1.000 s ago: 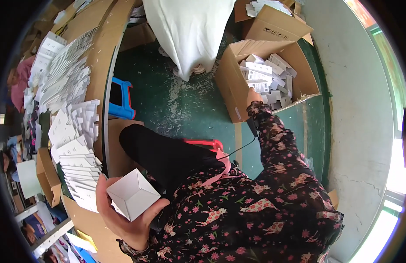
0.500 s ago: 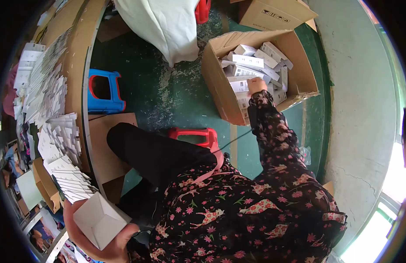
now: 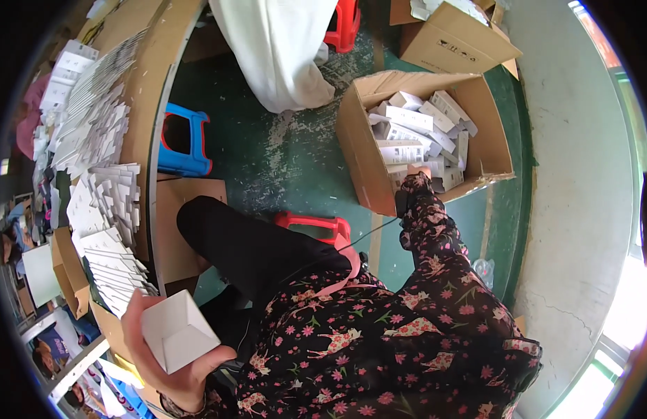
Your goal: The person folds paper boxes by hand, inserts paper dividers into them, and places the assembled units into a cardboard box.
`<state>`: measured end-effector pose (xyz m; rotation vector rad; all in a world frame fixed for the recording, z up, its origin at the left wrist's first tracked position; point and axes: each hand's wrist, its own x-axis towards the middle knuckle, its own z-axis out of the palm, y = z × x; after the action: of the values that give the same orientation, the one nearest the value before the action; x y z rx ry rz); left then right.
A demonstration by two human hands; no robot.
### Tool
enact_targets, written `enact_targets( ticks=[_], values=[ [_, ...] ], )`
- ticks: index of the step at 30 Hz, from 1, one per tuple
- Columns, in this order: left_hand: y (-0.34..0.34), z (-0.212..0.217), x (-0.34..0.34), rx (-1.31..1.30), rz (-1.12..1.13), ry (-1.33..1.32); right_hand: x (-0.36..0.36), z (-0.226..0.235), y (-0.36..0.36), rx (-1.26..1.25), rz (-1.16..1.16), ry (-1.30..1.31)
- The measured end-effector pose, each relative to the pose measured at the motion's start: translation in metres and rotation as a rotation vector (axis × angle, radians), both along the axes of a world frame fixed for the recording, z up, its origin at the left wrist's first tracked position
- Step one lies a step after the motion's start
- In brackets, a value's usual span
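Near the person's lap, the left hand (image 3: 171,363) holds a small white carton box (image 3: 177,330), opened up, with its open mouth turned upward. The fingers wrap around its underside and the thumb presses on one wall. Compared with a second ago, this box sits lower and closer to the body, beside the stack of flat white cartons (image 3: 107,244) on the curved cardboard worktable (image 3: 150,126).

A little farther, the knee in black trousers passes over a red plastic stool (image 3: 316,227), and a blue stool (image 3: 184,143) stands under the table edge.

Farther still, the right hand (image 3: 417,173) is now stretched out to the big brown cardboard box (image 3: 362,150) on the green floor (image 3: 281,164), which is full of finished white boxes (image 3: 421,136). The hand touches the front edge of this heap. The sleeve hides most of it, so I cannot tell if its fingers are spread or closed. In my judgement, a folded piece is being delivered there while the next one waits in the left hand.

Beyond it hangs a white sack (image 3: 278,45), with another brown box (image 3: 452,38) nearby.
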<state>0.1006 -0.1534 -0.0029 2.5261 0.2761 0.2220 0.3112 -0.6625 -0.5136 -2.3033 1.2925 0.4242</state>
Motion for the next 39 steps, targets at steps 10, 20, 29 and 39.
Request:
enact_targets(
  ticks=[10,20,29,39],
  values=[
    [-0.008,-0.009,0.026,-0.216,-0.436,-0.170,0.009,0.251,0.103,-0.074,0.062,-1.310],
    [-0.024,-0.049,0.022,-0.166,-0.524,-0.149,-0.051,0.475,0.302,0.990,1.073,-1.160],
    [0.000,-0.058,-0.031,0.019,-0.198,-0.284,-0.088,0.527,0.376,0.494,1.919,-1.518],
    [0.055,-0.077,-0.076,-0.938,-0.253,-0.493,-0.093,0.488,0.401,1.569,1.501,-0.283]
  ],
)
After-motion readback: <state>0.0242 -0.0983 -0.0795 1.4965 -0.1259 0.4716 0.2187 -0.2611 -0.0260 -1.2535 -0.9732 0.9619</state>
